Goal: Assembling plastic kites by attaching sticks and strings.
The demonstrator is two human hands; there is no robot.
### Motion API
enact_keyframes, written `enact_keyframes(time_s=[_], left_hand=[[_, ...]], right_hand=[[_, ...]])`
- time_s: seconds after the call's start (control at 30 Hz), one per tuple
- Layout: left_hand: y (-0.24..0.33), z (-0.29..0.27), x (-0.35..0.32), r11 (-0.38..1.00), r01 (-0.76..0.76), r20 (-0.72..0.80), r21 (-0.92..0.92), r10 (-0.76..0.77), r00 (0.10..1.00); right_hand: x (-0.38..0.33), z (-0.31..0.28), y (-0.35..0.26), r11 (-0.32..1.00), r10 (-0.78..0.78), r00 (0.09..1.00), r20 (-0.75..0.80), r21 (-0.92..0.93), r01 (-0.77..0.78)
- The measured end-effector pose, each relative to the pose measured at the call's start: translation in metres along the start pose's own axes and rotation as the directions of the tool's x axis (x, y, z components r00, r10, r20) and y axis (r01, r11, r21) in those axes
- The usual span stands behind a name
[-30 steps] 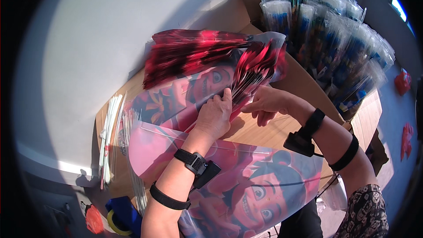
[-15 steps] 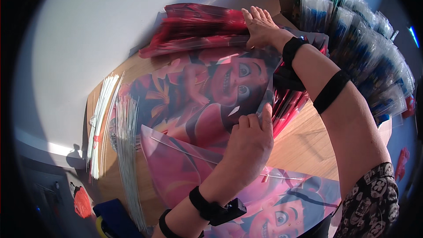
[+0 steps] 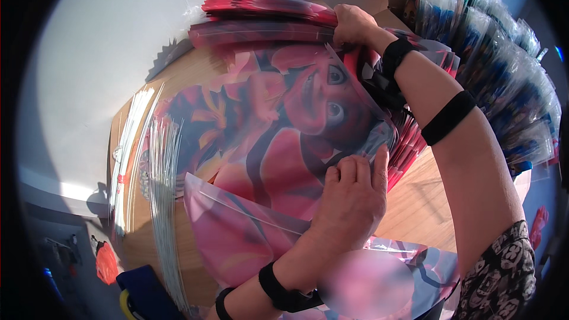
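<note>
A stack of thin translucent sheets, printed in pink and red with a large cartoon figure (image 3: pixel 261 124), covers the table's middle. My left hand (image 3: pixel 355 192) rests on the top sheet's right edge, its fingers curled and pinching that edge, with the index finger stretched along it. Farther back, my right hand (image 3: pixel 354 26) is closed on the end of the red sheets (image 3: pixel 267 12) folded over in a bundle. The bundle's layered edges fan out to the left. Nearer me lies another printed sheet (image 3: pixel 231 225) with a thin white rod along its edge.
Two bunches of thin white rods (image 3: pixel 164 184) lie at the table's left side. Clear plastic packs with blue contents (image 3: pixel 504 71) are piled at the right. Bare wood of the table (image 3: pixel 421 201) shows right of my left hand. An orange bag (image 3: pixel 106 264) is below left.
My right hand has gone from spread flat to closed on the bundle, which has shifted up and back. My left hand has slid slightly right along the sheet edge.
</note>
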State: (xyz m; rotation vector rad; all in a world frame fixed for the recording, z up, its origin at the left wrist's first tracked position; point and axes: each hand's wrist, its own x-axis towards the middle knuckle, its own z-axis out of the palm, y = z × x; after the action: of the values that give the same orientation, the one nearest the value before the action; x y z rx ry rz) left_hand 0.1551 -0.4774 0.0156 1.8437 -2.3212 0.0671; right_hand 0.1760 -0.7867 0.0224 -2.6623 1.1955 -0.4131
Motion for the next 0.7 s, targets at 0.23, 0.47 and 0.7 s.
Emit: enact_keyframes(time_s=[0.23,0.47,0.7], left_hand=[[-0.001,0.008,-0.001,0.998,0.025,-0.05,0.056,-0.022,0.999],[0.004,0.005,0.001,0.987,0.094,0.063,0.128,-0.103,0.993],[0.019,-0.051,0.01,0.992,-0.008,-0.044,-0.123,0.002,0.999]], right_hand=[[-0.042,-0.036,-0.009,0.966,-0.209,0.865,-0.456,0.04,0.255],[-0.109,-0.046,0.018,0.707,-0.635,0.585,-0.505,-0.074,0.704],[-0.118,-0.038,0.044,0.789,-0.534,0.726,-0.433,0.054,0.613]])
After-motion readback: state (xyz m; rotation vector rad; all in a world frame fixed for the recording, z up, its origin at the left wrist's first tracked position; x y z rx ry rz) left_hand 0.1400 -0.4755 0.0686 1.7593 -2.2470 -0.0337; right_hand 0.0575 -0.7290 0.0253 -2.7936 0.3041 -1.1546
